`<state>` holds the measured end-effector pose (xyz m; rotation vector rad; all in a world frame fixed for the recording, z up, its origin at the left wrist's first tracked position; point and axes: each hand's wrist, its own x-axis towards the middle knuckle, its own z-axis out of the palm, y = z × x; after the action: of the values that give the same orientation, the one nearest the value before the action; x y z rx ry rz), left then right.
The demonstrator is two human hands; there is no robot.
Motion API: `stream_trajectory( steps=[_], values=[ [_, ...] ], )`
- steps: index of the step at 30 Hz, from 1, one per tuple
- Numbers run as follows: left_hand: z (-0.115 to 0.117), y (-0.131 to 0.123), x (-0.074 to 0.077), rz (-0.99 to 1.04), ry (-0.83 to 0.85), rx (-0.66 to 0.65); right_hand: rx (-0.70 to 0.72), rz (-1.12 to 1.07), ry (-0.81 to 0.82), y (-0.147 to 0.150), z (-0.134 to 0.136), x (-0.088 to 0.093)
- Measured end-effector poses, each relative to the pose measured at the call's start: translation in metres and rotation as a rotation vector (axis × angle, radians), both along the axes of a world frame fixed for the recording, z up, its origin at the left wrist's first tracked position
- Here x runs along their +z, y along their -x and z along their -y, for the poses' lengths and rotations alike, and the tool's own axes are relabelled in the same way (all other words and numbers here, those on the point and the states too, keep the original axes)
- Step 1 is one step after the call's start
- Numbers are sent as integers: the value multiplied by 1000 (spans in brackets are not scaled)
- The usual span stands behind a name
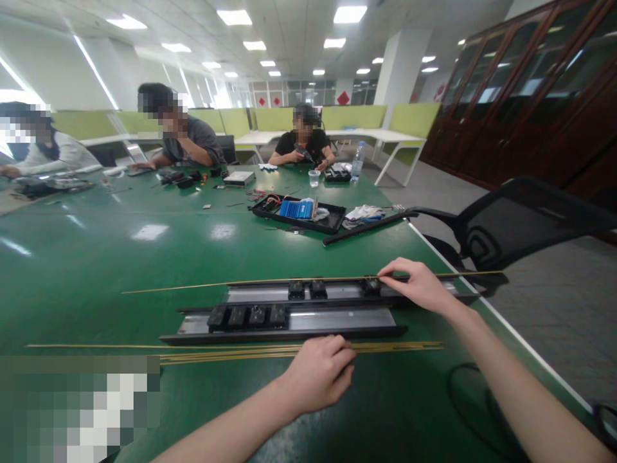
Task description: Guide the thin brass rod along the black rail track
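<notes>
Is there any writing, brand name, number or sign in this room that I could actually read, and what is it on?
None can be read.
Red diamond signs on the far windows: blurred.
Water bottle label: too small.
Black modules on the near rail: no legible marks.

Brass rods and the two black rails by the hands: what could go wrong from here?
1. The far rail juts past the table edge under the right hand; a push could tip it off.
2. The left hand rests on the loose brass rods; thin and long, they may bend or roll.
3. One brass rod lies alone beyond the rails and could get swept away unnoticed.
</notes>
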<state>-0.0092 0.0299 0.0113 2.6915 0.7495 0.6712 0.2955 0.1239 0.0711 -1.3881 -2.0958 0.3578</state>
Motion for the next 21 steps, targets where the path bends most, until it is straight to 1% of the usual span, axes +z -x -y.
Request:
stream_trajectory(
  steps=[9, 13, 21],
  values=[
    [-1, 1, 1, 7, -4, 0, -1, -18, 11, -6, 1, 4],
    [-1, 0, 1, 7, -8, -2, -25, -26, 52, -7, 2, 6],
    [-1, 1, -3, 12, -14, 1, -77, -26, 96, -8, 5, 12]
  ],
)
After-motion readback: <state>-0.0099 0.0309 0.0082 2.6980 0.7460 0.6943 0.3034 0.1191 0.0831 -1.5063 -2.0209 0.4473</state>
